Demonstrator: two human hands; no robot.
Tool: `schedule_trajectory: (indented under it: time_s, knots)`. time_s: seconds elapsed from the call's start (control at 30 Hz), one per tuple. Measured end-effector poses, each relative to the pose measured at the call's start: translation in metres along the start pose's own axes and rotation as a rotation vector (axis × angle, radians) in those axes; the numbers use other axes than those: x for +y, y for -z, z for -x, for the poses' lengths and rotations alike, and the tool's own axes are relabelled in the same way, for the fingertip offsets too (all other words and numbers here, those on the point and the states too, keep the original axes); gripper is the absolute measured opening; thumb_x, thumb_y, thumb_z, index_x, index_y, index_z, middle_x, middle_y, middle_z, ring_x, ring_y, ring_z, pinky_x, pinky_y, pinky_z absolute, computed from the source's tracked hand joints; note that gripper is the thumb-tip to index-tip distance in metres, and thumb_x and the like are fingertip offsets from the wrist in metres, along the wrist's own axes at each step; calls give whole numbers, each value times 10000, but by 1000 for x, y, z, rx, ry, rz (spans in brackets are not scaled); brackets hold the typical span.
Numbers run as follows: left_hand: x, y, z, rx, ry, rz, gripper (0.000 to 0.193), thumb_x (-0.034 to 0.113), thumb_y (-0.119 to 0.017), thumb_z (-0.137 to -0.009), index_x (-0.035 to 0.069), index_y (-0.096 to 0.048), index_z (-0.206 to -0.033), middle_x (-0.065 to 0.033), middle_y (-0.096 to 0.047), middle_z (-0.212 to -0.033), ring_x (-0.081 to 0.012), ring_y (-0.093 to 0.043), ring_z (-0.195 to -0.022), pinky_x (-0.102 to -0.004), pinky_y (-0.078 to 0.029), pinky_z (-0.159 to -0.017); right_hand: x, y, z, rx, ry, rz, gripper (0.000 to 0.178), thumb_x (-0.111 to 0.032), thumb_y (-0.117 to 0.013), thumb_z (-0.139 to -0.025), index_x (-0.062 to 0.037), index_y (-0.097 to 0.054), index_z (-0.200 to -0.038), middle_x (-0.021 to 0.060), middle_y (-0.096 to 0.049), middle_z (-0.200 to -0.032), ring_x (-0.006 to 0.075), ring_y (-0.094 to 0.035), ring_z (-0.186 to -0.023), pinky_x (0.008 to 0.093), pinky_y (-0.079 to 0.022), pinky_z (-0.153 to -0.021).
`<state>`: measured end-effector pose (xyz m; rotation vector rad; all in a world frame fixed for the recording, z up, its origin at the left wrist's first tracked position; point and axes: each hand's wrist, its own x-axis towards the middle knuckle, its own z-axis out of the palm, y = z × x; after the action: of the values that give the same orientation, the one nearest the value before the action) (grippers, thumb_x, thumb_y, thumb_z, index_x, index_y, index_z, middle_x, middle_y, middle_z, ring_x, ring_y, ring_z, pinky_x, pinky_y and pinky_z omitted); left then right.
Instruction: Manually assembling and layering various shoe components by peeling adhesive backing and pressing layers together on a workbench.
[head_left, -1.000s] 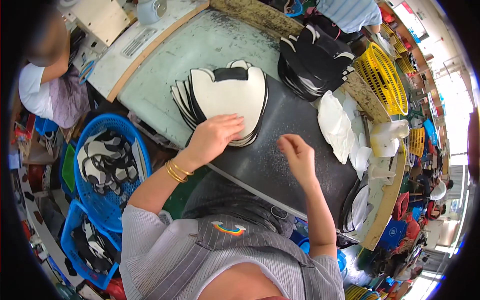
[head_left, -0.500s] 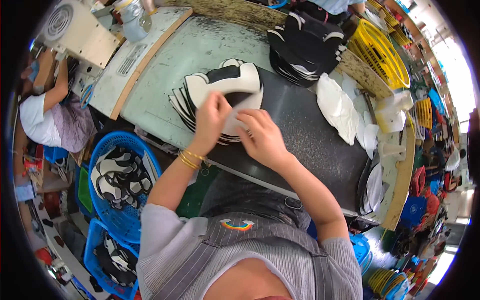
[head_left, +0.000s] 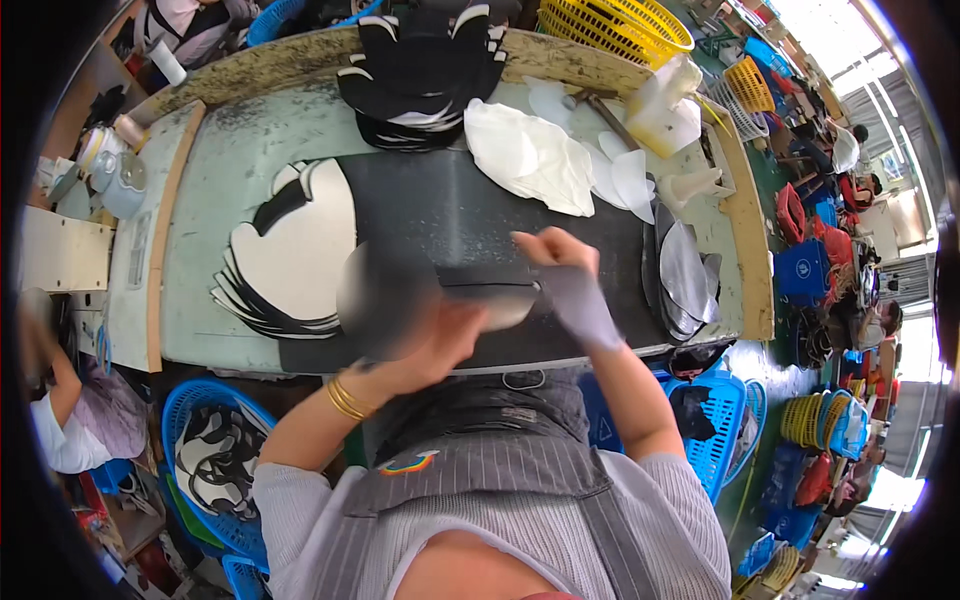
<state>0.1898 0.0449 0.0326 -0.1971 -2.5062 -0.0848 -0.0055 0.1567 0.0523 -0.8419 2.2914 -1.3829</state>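
Over the black mat [head_left: 440,190], my left hand [head_left: 445,340] grips a dark cut-out piece [head_left: 390,295], badly smeared by motion, with a pale strip along its edge. My right hand [head_left: 562,250] is closed on a thin greyish sheet [head_left: 582,308] that hangs down over the wrist. The right fingers lie close to the far end of the dark piece; I cannot tell whether they touch it. Left of the hands lies a fanned stack of white and black cut-out pieces [head_left: 300,235].
A tall stack of black pieces [head_left: 425,85] stands at the back, beside crumpled white sheets [head_left: 530,155]. Grey and black pieces [head_left: 685,280] lie at the right, near a hammer [head_left: 612,120] and a whitish jug [head_left: 665,105]. A blue basket [head_left: 185,400] sits low left; a raised wooden edge [head_left: 745,220] borders the table.
My hands have come off the white and black stack, and the left now holds a dark piece, the right a thin sheet. The whole view has swung to the right.
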Motion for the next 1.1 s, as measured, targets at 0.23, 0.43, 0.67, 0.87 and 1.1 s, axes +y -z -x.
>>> schedule_trajectory:
  time_s: [0.23, 0.43, 0.67, 0.87, 1.1]
  knots:
    - [15, -16, -22, -149, 287, 436, 256, 250, -688, -779, 16, -637, -868, -113, -651, -916, -253, -633, -847, -346, -518, -727, 31, 55, -100, 43, 343, 141, 247, -211, -660, -846, -11, -636, -988, 139, -651, -883, 226, -621, -764, 313, -489, -684]
    - [-3, -25, -75, -43, 635, 595, 213, 171, -707, -812, 21, -656, -953, -86, -666, -874, -230, -647, -814, -308, -520, -737, 13, -10, -160, -218, 468, 210, 209, -111, -662, -816, -20, -633, -1002, 116, -643, -965, 237, -615, -833, 282, -471, -733]
    - [-22, 3, -85, 262, 1119, 1566, 196, 112, -635, -883, 36, -633, -1063, -4, -656, -975, -90, -570, -935, -245, -455, -832, -31, 37, -45, -561, 553, -140, 313, -14, -700, -727, -27, -627, -1032, 65, -593, -834, 181, -555, -730, 288, -454, -697]
    - [6, 2, -71, 446, 1201, 1473, 170, 53, -577, -904, 15, -632, -1060, 4, -657, -965, -46, -552, -851, -195, -423, -742, -29, 47, 0, 197, 981, 367, 509, -128, -815, -628, -12, -605, -1076, 107, -585, -926, 266, -542, -809, 360, -464, -705]
    - [41, 6, -63, 600, 1093, 1482, 182, 52, -566, -915, -34, -605, -1071, -72, -656, -941, -121, -638, -828, -267, -533, -784, -41, 3, 33, 97, 1010, 191, 303, 67, -678, -697, 26, -639, -995, 107, -591, -872, 252, -585, -741, 325, -485, -637]
